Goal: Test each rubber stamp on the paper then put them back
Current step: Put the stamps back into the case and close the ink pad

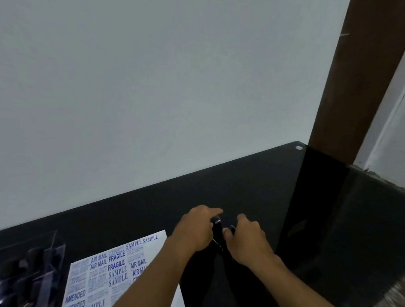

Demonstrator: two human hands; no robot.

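Both hands are over the black table (247,186), just right of the paper (104,275), working one dark rubber stamp (217,231) between them. The left hand (197,228) curls round the stamp's upper part, thumb side up; the right hand (247,239) has its fingers bent in against the lower side, pinching it — whether it is pulling off a cap or only steadying the body, I cannot tell, the stamp is too dark against the tabletop.

The paper is already crowded with blue prints — SAMPLE, AIR MAIL, FRAGILE, AMENDED — so my read is that testing is well along. This stamp looks to be mid-handling, either being readied for a press or closed up afterwards.

The clear holder (25,268) at the far left has other dark stamps in it, blurred. The next move calls for either a flat, square press onto a bare patch of paper, or a reach across the sheet to the holder.
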